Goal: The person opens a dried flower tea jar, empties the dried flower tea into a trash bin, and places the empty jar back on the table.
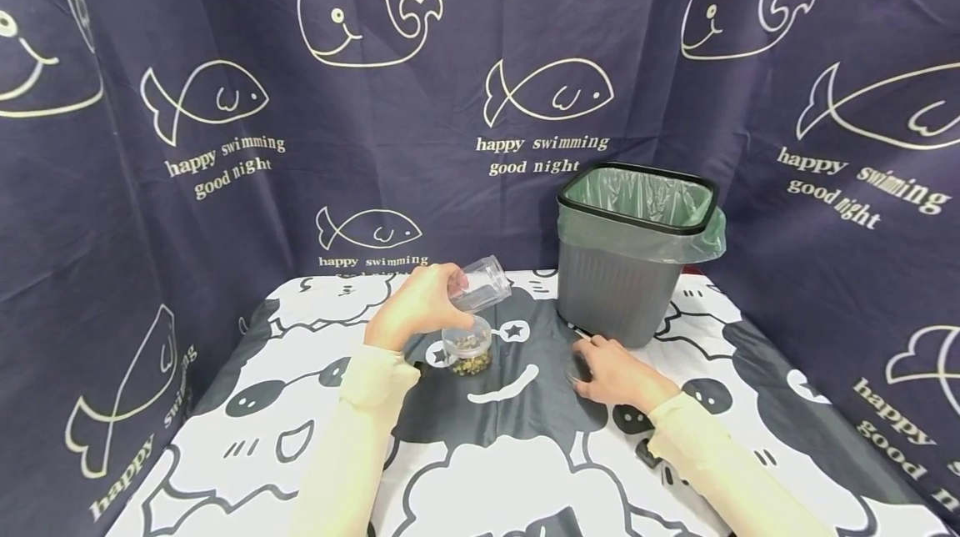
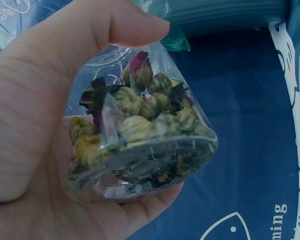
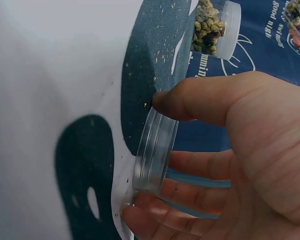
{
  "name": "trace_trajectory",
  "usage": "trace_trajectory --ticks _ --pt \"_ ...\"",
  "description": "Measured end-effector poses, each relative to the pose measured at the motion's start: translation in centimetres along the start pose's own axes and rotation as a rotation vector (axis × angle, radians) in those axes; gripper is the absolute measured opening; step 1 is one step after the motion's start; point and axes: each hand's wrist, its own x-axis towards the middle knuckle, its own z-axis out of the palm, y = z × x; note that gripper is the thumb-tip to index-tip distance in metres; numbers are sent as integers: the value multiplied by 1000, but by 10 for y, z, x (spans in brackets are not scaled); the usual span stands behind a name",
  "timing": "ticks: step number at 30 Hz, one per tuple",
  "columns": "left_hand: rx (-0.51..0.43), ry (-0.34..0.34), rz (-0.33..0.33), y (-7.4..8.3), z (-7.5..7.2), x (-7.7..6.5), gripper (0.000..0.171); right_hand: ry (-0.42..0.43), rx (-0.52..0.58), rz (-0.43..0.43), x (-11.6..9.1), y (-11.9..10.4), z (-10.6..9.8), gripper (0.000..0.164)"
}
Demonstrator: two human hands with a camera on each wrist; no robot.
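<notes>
My left hand grips a clear cup, tilted above the table. In the left wrist view, the cup has dried yellowish flowers and a dark pink rosebud inside. Just below it on the table stands a clear jar partly filled with dried flowers; the right wrist view also shows this jar. My right hand is down at the tabletop by the bin, thumb and fingers holding a clear round lid by its edge. The lid hardly shows in the head view.
A grey bin with a green liner stands at the back right, close to my right hand. Small crumbs are scattered on the patterned tablecloth. A dark blue printed curtain encloses the table's back and sides.
</notes>
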Motion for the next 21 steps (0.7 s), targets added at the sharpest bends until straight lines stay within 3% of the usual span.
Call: trace_trajectory --ticks 14,21 --pt "-51 5 -31 -9 1 4 51 -23 17 14 3 -3 2 48" --pt "-68 14 -4 -5 -3 25 52 -17 21 38 -3 -2 -1 48"
